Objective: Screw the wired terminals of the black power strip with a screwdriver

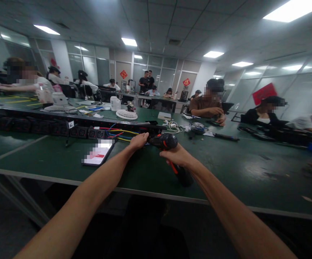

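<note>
My right hand [176, 155] is wrapped round the grip of a black and orange cordless drill [168, 141]. The drill's nose points left, to the end of a long black power strip [64, 129]. At that end my left hand [139, 141] is closed on the strip, thumb on top; its other fingers are mostly hidden. Red, yellow and blue wires [123, 133] lie exposed in the strip just left of this hand. The drill's tip and the spot it meets are too dark to make out.
A lit phone [98, 153] lies on the green table [226, 180] left of my left forearm. Beyond the strip are a white fan [126, 114], a white cable [173, 126] and a black rod-like tool [227, 137]. Several people sit at work across the table and behind.
</note>
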`<state>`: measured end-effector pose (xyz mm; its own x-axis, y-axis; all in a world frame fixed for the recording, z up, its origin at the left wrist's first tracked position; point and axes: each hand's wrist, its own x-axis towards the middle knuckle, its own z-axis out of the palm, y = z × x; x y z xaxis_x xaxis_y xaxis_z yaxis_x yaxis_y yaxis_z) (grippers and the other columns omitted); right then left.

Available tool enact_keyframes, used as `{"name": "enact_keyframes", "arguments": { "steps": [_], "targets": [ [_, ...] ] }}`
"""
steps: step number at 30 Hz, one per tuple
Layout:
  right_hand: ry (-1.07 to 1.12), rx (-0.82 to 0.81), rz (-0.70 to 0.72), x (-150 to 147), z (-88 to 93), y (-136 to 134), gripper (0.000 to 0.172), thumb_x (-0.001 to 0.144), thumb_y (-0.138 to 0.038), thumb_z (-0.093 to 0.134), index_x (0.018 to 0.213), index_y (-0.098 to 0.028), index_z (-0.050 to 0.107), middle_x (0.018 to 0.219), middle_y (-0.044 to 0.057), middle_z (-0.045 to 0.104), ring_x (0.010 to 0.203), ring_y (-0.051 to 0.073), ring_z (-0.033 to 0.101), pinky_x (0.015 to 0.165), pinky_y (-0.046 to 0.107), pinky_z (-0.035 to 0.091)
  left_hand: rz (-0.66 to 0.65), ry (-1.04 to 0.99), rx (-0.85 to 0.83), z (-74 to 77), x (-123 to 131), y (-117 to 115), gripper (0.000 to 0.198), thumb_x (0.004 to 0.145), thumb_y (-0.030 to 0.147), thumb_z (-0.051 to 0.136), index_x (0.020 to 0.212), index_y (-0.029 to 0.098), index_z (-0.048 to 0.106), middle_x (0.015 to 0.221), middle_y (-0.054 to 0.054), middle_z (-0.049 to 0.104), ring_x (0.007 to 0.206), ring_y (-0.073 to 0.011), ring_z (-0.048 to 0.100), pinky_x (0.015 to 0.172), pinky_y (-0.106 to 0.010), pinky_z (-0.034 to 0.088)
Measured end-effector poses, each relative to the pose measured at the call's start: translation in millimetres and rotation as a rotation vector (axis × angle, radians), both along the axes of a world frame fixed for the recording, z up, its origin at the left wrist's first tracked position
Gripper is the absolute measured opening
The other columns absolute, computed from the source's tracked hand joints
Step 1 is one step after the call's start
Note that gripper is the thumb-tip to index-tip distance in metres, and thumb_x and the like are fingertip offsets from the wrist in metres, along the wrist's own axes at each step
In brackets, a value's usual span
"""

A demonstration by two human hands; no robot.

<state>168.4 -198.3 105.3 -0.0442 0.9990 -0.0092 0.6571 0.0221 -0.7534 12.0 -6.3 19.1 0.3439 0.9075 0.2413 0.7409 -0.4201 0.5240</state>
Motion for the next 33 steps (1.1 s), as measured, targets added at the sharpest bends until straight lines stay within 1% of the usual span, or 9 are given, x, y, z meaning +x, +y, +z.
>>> {"name": "enact_keyframes", "arguments": {
  "steps": [3,8,13,20,27,33],
  "targets": [
    [0.007,-0.003,-0.011,-0.5,0.8,-1.4,0.008,0.077,-0.01,0.063,0.084,-0.015,0.065,0.049,-0.003,0.055,0.046,0.013,0.052,0.046,0.024,0.044,-0.005,-0.003,-0.011,1.2,-0.2,-0.8,0.064,0.108,0.05,0.015,0.129,0.021,0.068,0.14,-0.013,0.068,0.132,-0.0292,0.062,0.108,-0.04,0.046],
    [0.015,-0.009,-0.026,0.3,-0.6,-0.4,0.006,0.077,-0.012,0.064,0.082,-0.016,0.065,0.049,-0.003,0.055,0.045,0.012,0.051,0.047,0.024,0.044,0.001,-0.018,-0.017,0.3,-0.3,0.0,0.065,0.108,0.05,0.015,0.129,0.02,0.068,0.14,-0.013,0.068,0.131,-0.0306,0.063,0.107,-0.041,0.047],
    [0.031,-0.002,-0.019,0.5,-1.1,0.6,0.01,0.078,-0.009,0.064,0.085,-0.016,0.064,0.048,-0.004,0.054,0.045,0.012,0.051,0.047,0.023,0.043,-0.02,-0.007,0.0,-1.7,0.5,2.0,0.065,0.108,0.05,0.014,0.129,0.019,0.068,0.14,-0.014,0.068,0.13,-0.031,0.063,0.108,-0.042,0.047],
    [0.018,-0.001,-0.017,-2.1,2.0,-2.9,0.009,0.078,-0.008,0.063,0.081,-0.016,0.062,0.048,-0.004,0.053,0.045,0.012,0.05,0.047,0.023,0.043,-0.001,0.011,-0.005,-0.7,1.1,-0.2,0.065,0.108,0.051,0.013,0.127,0.02,0.067,0.138,-0.013,0.069,0.129,-0.0293,0.064,0.106,-0.039,0.048],
    [0.019,0.001,-0.035,-2.2,3.5,-3.4,0.009,0.079,-0.009,0.064,0.079,-0.017,0.062,0.047,-0.004,0.053,0.045,0.013,0.051,0.046,0.023,0.041,-0.009,0.029,0.02,-1.3,1.1,0.4,0.061,0.108,0.049,0.015,0.126,0.021,0.067,0.137,-0.013,0.07,0.127,-0.0302,0.064,0.105,-0.04,0.048],
    [0.021,-0.005,-0.022,-1.0,1.7,-2.3,0.01,0.079,-0.008,0.064,0.079,-0.017,0.063,0.047,-0.004,0.054,0.045,0.012,0.051,0.046,0.022,0.041,0.006,-0.018,-0.018,-2.0,1.1,1.5,0.066,0.107,0.052,0.014,0.127,0.02,0.068,0.139,-0.015,0.068,0.129,-0.0324,0.063,0.106,-0.043,0.048]
  ]
}}
